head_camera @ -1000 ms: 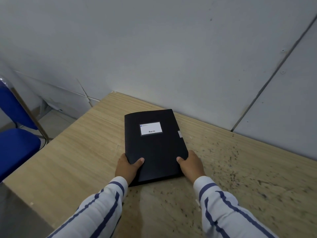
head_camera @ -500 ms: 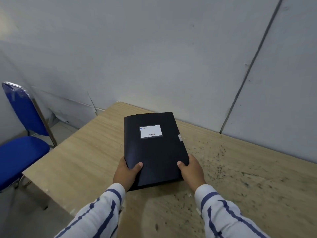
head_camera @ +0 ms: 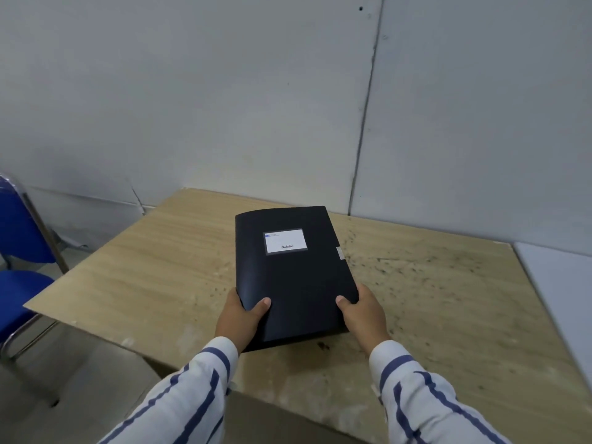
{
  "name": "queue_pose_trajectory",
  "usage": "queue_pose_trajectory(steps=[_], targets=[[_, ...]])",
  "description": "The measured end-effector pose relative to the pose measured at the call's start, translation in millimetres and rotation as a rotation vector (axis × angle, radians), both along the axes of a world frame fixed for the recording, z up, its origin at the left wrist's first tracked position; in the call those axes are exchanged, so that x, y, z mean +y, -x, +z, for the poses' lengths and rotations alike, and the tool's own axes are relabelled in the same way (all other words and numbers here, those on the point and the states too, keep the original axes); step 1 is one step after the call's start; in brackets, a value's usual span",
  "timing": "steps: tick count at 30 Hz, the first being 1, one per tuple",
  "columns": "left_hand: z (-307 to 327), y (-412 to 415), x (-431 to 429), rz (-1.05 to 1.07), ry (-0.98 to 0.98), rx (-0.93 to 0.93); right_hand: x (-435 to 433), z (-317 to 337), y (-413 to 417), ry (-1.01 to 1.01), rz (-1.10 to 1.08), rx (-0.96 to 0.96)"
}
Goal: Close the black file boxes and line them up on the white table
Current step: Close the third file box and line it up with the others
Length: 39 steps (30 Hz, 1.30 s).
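Observation:
A closed black file box (head_camera: 294, 277) with a white label on its lid is held flat, slightly above a stained wooden table (head_camera: 153, 277). My left hand (head_camera: 238, 318) grips its near left corner, thumb on top. At the near right corner my right hand (head_camera: 363, 315) grips it the same way. A sliver of a white table (head_camera: 563, 283) shows at the right edge of the view.
A blue chair (head_camera: 19, 251) with metal legs stands to the left of the wooden table. Grey wall panels (head_camera: 256, 91) rise right behind the table. Dark specks mark the wood on the right side.
The file box has risen off the wooden table in both hands. The view has swung right, bringing the white table's edge into sight.

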<state>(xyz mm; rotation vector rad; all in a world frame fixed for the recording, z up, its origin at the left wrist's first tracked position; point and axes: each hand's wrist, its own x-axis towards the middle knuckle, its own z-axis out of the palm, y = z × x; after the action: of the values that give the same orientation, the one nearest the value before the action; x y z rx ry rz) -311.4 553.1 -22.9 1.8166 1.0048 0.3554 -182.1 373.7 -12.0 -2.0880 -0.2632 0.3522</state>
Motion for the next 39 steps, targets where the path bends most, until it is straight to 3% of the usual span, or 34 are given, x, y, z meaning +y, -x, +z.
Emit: queue_pose_trajectory(steps=[12, 30, 39], targets=[[17, -31, -139, -0.198, 0.0, -0.01, -162, 16, 4, -0.006, -0.179, 0.006], [9, -197, -486, -0.361, 0.097, -0.034, -522, 20, -126, 0.075, -0.325, -0.021], [7, -262, -574, -0.434, 0.051, 0.029, -610, 4, -171, 0.055, -0.433, 0.038]])
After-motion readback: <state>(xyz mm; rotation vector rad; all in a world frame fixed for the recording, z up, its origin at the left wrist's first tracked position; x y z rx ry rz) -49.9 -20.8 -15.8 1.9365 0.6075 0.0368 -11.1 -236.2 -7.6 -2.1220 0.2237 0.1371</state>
